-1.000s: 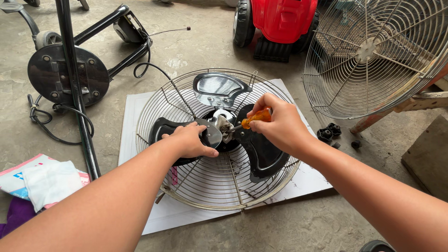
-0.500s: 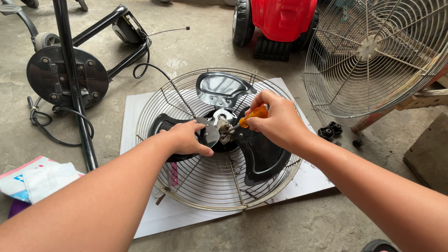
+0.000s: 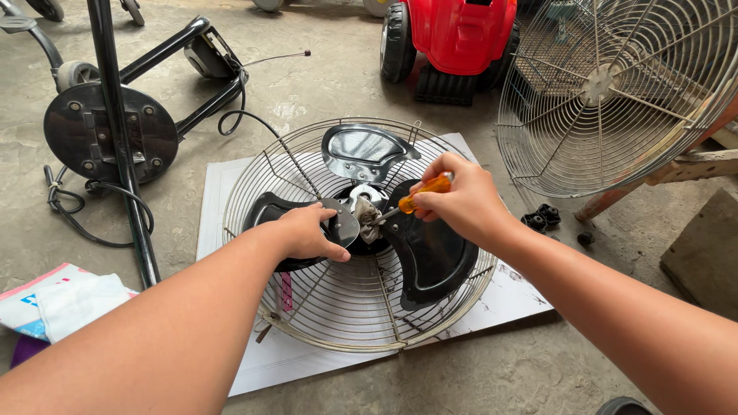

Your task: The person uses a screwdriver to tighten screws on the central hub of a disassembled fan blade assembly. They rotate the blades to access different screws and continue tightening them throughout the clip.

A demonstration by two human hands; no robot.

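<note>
A round wire fan guard (image 3: 323,315) lies flat on a white board (image 3: 223,192) on the concrete floor. Inside it sits a black three-bladed fan blade (image 3: 430,253) with a metal hub (image 3: 367,209) at its centre. My left hand (image 3: 307,230) presses down on the left blade beside the hub. My right hand (image 3: 461,198) grips an orange-handled screwdriver (image 3: 424,192), whose tip reaches into the hub.
A second wire guard (image 3: 607,92) leans upright at the right against a wooden piece. A black fan stand with round base (image 3: 108,131) and cable lies at the left. A red toy vehicle (image 3: 461,38) stands behind. Small black parts (image 3: 542,217) lie right of the board; cloth (image 3: 69,303) at lower left.
My left hand has slid slightly along the left blade toward the hub. The right hand has stayed at the hub with the screwdriver, shifting only a little.
</note>
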